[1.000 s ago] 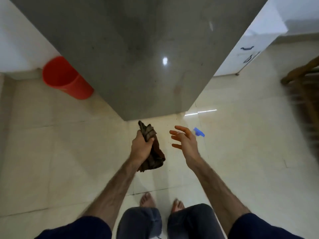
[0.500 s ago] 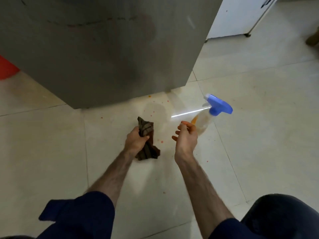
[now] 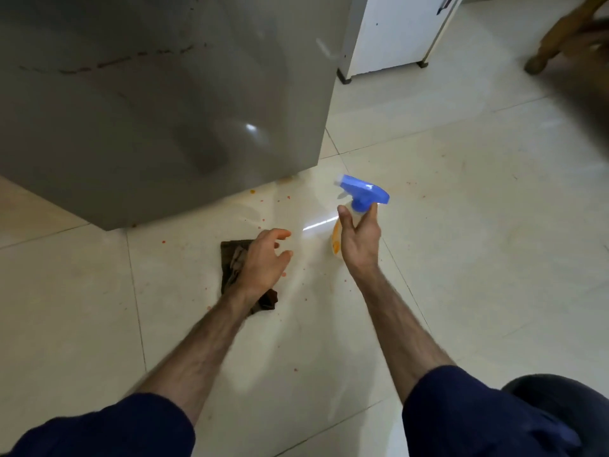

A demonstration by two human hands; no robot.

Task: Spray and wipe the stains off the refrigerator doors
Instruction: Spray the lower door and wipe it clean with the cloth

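Head view looks down past two dark blue sleeves [image 3: 108, 427] at the bottom edge, both cut off by the frame, along bare forearms to the hands over a pale tiled floor [image 3: 461, 258]. A dark trouser knee [image 3: 560, 407] shows at the lower right corner.

The left hand [image 3: 260, 262] hangs over a brown cloth [image 3: 232, 262] lying crumpled on the floor; its fingers are loosely spread and hold nothing, a wide grip. The hand and wrist hide most of the cloth, so only its left edge and a lower corner show. Half a second earlier this hand clutched the cloth bunched in its fist; now the cloth lies on the tile and the fingers are off it.

The right hand [image 3: 359, 239] grips the neck of a spray bottle [image 3: 362, 196], fingers and thumb curled round it just under the blue trigger head. The bottle stands roughly upright with its long axis vertical, and its nozzle points left toward the refrigerator. The clear body with orange liquid is mostly hidden behind the palm. Earlier the hand was only reaching, short of the bottle.

Small orange specks [image 3: 263, 220] dot the tiles ahead. Beyond them rises the grey refrigerator door [image 3: 164, 110], with a dark streaky stain line [image 3: 115, 62] across its upper part. A white cabinet [image 3: 395, 31] and a blurred wooden chair leg [image 3: 560, 34] stand farthest off.
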